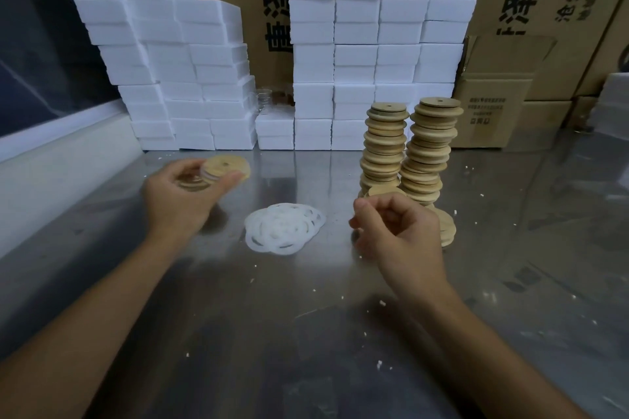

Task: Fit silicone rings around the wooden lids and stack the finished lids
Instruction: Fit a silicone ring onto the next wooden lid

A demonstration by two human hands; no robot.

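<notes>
- Head view: left hand (pixel 183 196), far left over the worktop (pixel 306 333), has its fingers (pixel 231 177) curled round a wooden lid (pixel 227 169) with a white ring at its edge.
- Right hand (pixel 400 231): fingers curled loosely inward, nothing visibly held; it sits just in front of two tall lid stacks (pixel 408 153).
- Loose silicone rings (pixel 284 231) lie in a pile on the worktop between the hands.
- White foam blocks (pixel 357 44) are stacked at the far edge.

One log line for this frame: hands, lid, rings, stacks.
left hand: grips ringed wooden lid | right hand: curled, contents unclear | silicone rings: loose pile between hands | lid stacks: two, behind right hand
</notes>
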